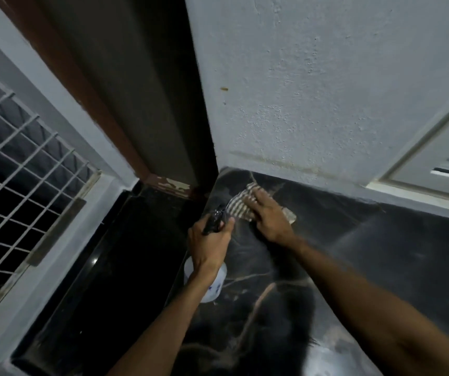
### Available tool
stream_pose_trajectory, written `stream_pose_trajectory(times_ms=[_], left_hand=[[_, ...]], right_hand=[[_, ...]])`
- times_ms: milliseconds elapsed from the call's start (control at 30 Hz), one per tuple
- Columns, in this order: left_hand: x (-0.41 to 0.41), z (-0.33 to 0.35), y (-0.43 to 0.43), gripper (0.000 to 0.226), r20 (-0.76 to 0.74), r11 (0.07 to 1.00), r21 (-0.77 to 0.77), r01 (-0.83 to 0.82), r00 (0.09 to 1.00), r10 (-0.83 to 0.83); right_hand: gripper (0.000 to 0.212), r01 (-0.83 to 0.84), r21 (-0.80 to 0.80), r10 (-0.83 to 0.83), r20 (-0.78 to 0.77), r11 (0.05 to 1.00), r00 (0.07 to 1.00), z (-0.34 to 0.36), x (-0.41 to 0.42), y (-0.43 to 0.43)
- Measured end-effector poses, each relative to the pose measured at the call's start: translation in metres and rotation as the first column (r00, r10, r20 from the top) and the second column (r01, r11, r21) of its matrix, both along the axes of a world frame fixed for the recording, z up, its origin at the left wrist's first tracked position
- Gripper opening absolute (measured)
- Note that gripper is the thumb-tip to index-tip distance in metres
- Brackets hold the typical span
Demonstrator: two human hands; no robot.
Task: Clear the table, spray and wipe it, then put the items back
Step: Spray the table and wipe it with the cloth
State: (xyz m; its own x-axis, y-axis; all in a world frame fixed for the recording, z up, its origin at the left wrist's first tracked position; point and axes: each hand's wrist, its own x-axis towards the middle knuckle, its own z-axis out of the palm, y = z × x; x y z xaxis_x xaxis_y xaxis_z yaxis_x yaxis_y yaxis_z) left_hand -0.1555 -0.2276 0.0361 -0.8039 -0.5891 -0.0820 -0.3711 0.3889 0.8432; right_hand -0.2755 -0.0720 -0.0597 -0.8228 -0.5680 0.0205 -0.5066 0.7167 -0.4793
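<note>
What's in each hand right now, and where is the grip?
The left hand grips the spray bottle by its black trigger head. The right hand grips nothing; it presses flat on the checked cloth on the dark table.

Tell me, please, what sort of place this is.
Probably a home corner: a dark veined stone tabletop against a textured white plastered wall, beside a white metal window grille.

The cloth (241, 207) is patterned in a fine check of white and dark grey, and the spray bottle (217, 286) is seen as white with blue print and a black trigger head. The table (380, 267) is shown as black stone veined with pale brownish streaks. The wall (326, 90) is painted pale grey-white, the door frame (63, 63) reddish brown, the window grille (14, 158) white.
</note>
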Motion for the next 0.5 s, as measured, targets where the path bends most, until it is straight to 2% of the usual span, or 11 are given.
stream_pose_trajectory(times_ms=[67, 100, 233, 267, 367, 400, 500], left_hand=[[-0.007, -0.002, -0.017, 0.030, -0.036, 1.000, -0.004, -0.003, 0.999, 0.003], [-0.010, -0.001, -0.024, 0.031, -0.055, 1.000, -0.009, -0.010, 0.998, 0.009], [-0.018, -0.001, -0.048, 0.021, -0.136, 1.000, 0.018, -0.005, 0.991, 0.007], [-0.020, -0.002, -0.053, 0.023, -0.138, 1.000, 0.022, -0.003, 0.990, 0.006], [-0.025, -0.007, -0.064, 0.028, -0.128, 1.000, 0.001, 0.002, 0.992, -0.001], [-0.026, -0.007, -0.066, 0.026, -0.131, 1.000, 0.000, 0.004, 0.991, -0.004], [-0.028, -0.002, -0.065, 0.019, -0.151, 1.000, 0.001, 0.022, 0.988, -0.022]], right_hand=[[0.062, 0.171, 0.021, -0.172, 0.061, 0.985, 0.983, 0.002, -0.034, -0.030], [0.063, 0.178, 0.036, -0.180, 0.056, 0.983, 0.982, 0.001, -0.036, -0.050], [0.063, -0.069, 0.058, 0.069, 0.003, 0.996, 0.998, -0.006, -0.013, -0.092], [0.065, -0.045, 0.044, 0.045, -0.005, 0.998, 0.999, -0.004, -0.026, -0.093], [0.069, 0.235, 0.041, -0.237, 0.043, 0.971, 0.971, -0.001, -0.054, -0.103], [0.068, 0.241, 0.056, -0.243, 0.033, 0.969, 0.970, -0.001, -0.045, -0.112], [0.062, 0.023, 0.057, -0.020, -0.042, 0.998, 0.999, -0.009, -0.020, -0.115]])
